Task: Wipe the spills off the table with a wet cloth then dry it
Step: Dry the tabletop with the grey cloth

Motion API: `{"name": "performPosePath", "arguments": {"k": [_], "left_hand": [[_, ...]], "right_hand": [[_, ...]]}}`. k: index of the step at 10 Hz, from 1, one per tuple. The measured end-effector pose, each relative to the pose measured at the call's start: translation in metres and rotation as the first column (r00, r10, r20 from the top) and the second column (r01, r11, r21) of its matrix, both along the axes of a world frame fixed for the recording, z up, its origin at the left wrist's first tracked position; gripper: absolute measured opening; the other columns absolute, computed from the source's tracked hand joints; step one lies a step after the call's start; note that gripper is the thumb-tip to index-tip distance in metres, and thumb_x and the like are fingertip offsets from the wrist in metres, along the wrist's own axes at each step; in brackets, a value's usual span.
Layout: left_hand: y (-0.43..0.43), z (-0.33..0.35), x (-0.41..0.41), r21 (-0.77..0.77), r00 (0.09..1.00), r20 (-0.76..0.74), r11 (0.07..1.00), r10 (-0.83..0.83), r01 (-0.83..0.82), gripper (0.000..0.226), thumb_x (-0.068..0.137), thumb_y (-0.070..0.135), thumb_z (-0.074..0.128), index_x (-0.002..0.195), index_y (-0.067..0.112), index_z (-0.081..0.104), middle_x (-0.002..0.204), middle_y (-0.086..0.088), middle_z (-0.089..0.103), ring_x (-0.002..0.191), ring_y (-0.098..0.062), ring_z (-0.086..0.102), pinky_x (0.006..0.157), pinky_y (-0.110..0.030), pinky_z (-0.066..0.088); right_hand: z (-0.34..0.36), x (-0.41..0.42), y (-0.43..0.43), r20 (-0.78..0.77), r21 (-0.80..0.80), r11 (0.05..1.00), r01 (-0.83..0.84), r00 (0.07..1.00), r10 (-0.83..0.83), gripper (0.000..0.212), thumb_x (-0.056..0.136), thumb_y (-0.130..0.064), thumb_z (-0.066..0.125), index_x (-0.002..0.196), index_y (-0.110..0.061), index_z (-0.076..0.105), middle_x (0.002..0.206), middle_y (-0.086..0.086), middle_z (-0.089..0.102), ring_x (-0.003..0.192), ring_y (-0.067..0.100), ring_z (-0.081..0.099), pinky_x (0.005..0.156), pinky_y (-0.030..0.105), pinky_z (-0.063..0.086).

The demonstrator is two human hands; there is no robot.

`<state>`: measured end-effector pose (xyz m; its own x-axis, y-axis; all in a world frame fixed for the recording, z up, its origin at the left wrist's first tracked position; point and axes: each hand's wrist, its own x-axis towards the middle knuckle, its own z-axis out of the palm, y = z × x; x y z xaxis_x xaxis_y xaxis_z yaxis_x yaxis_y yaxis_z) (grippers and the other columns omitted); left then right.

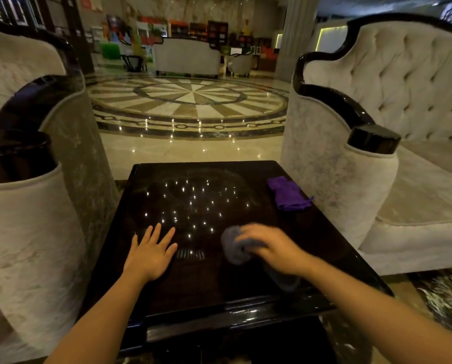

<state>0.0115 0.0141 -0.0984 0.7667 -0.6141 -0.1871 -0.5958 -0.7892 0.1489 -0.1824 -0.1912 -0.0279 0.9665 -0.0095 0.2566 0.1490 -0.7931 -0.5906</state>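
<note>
A dark glossy square table [193,285] stands in front of me, with ceiling lights mirrored in its top. My right hand [274,252] grips a bunched grey cloth [234,248] and presses it on the table's near right part; hand and cloth are motion-blurred. My left hand [151,252] lies flat on the near left of the tabletop, fingers spread, holding nothing. A folded purple cloth [288,194] rests at the far right edge of the table. Faint smear marks show on the far half of the top.
A pale upholstered armchair [35,219] with dark glossy arms flanks the table on the left, and a tufted one [377,153] flanks it on the right. Beyond the table lies polished marble floor [190,101] with a round inlay, and more chairs far back.
</note>
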Motion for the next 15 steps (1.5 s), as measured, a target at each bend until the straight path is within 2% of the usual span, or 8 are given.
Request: {"name": "performPosePath", "arguments": {"k": [1, 2, 4, 8, 9, 11, 13, 15], "left_hand": [[0.0, 0.001, 0.001, 0.015, 1.0, -0.004, 1.0, 0.001, -0.001, 0.054, 0.097, 0.048, 0.012, 0.146, 0.033, -0.006, 0.157, -0.004, -0.012, 0.144, -0.021, -0.013, 0.117, -0.047, -0.004], [0.0, 0.001, 0.003, 0.015, 1.0, -0.002, 1.0, -0.004, 0.004, 0.054, 0.097, 0.048, 0.012, 0.145, 0.034, -0.007, 0.157, -0.004, -0.012, 0.144, -0.021, -0.014, 0.117, -0.046, -0.005], [0.0, -0.002, 0.005, 0.011, 1.0, 0.012, 1.0, -0.006, 0.006, 0.053, 0.096, 0.049, 0.012, 0.145, 0.035, -0.006, 0.157, -0.002, -0.013, 0.144, -0.019, -0.016, 0.117, -0.044, -0.006], [0.0, -0.006, 0.003, -0.011, 1.0, 0.016, 1.0, -0.019, 0.019, 0.053, 0.097, 0.048, 0.014, 0.145, 0.035, -0.005, 0.158, -0.003, -0.011, 0.144, -0.019, -0.014, 0.117, -0.045, -0.005], [0.0, -0.006, 0.004, -0.009, 1.0, 0.01, 1.0, -0.02, 0.02, 0.053, 0.097, 0.047, 0.014, 0.145, 0.035, -0.004, 0.158, -0.003, -0.01, 0.144, -0.02, -0.013, 0.117, -0.047, -0.004], [0.0, -0.003, 0.0, -0.004, 1.0, 0.02, 1.0, -0.015, 0.015, 0.054, 0.097, 0.047, 0.014, 0.146, 0.034, -0.004, 0.158, -0.004, -0.009, 0.145, -0.021, -0.01, 0.117, -0.048, -0.002], [0.001, 0.001, -0.003, 0.016, 1.0, 0.016, 1.0, -0.014, 0.014, 0.053, 0.097, 0.045, 0.014, 0.146, 0.033, -0.005, 0.158, -0.005, -0.01, 0.145, -0.022, -0.01, 0.117, -0.047, -0.002], [0.001, 0.002, -0.002, 0.024, 1.0, 0.013, 1.0, -0.017, 0.017, 0.054, 0.097, 0.045, 0.014, 0.145, 0.033, -0.006, 0.158, -0.005, -0.011, 0.145, -0.022, -0.01, 0.117, -0.047, -0.002]], "right_hand": [[0.017, 0.043, -0.048, 0.104, -0.024, 0.981, 0.194, 0.976, -0.191, 0.029, 0.083, 0.003, 0.059, 0.109, -0.008, 0.063, 0.122, 0.016, 0.059, 0.118, 0.025, 0.051, 0.099, 0.028, 0.035], [0.012, 0.073, -0.078, 0.045, -0.054, 0.959, 0.279, 0.96, -0.277, 0.033, 0.087, -0.006, 0.055, 0.118, -0.017, 0.058, 0.134, 0.01, 0.05, 0.125, 0.023, 0.044, 0.104, 0.034, 0.035], [-0.04, 0.107, -0.107, -0.252, -0.156, 0.917, 0.366, 0.883, -0.396, 0.044, 0.094, -0.022, 0.045, 0.137, -0.023, 0.035, 0.151, 0.009, 0.024, 0.136, 0.03, 0.029, 0.109, 0.044, 0.03], [-0.046, 0.067, -0.085, -0.232, -0.261, 0.939, 0.226, 0.929, -0.288, 0.033, 0.093, -0.023, 0.048, 0.125, -0.026, 0.051, 0.144, 0.008, 0.042, 0.131, 0.026, 0.038, 0.107, 0.043, 0.034], [-0.049, 0.038, -0.06, -0.172, -0.294, 0.937, 0.191, 0.953, -0.248, 0.035, 0.09, -0.021, 0.054, 0.125, -0.024, 0.053, 0.141, 0.005, 0.047, 0.131, 0.02, 0.04, 0.107, 0.031, 0.03], [-0.052, -0.014, -0.006, -0.091, -0.229, 0.969, 0.094, 0.989, -0.117, 0.031, 0.087, -0.022, 0.058, 0.118, -0.022, 0.059, 0.13, 0.004, 0.058, 0.125, 0.02, 0.049, 0.103, 0.037, 0.041], [-0.059, -0.051, 0.032, 0.012, -0.21, 0.973, 0.101, 0.995, -0.101, 0.037, 0.078, -0.009, 0.062, 0.114, -0.019, 0.063, 0.122, 0.006, 0.064, 0.119, 0.019, 0.055, 0.105, 0.024, 0.035], [-0.053, -0.064, 0.039, 0.006, -0.089, 0.994, 0.071, 0.998, -0.07, 0.039, 0.073, 0.005, 0.057, 0.107, -0.011, 0.066, 0.117, 0.011, 0.066, 0.115, 0.023, 0.057, 0.1, 0.033, 0.041]]}}
